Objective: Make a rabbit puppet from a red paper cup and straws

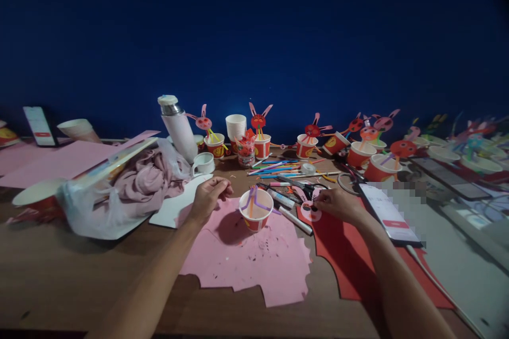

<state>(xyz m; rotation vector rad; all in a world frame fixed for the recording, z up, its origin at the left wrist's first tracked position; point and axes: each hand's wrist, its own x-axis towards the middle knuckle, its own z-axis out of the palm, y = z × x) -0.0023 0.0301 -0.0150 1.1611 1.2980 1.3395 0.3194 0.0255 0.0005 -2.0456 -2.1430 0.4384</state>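
Two-handed reach around a rabbit cutout and a paper cup

The pink rabbit cutout (310,213) lies flat at the far-left corner of the red sheet (338,254), ears pointing away from me. My right grip (341,204) is at its right side, fingers bent down beside the right ear; whether they pinch the cutout or merely rest against it, I cannot tell. My left grip (207,197) is raised near the far-left part of the pink sheet (278,278), fingers curled and thumb near the index; I cannot tell whether anything is held. Between the two grips stands the upright paper cup (256,220), with purple and orange straws (262,204) inside.

Edges and room: the white pen (296,220) slants between cup and cutout. Black-handled scissors (308,187) lie just beyond the ears. To the right of my right forearm, a phone (392,214) and its white cable (435,275) border the red sheet. Nearer me, the pink sheet ends in a notched edge, and brown desk (222,312) extends from there toward me, affording room between my forearms.
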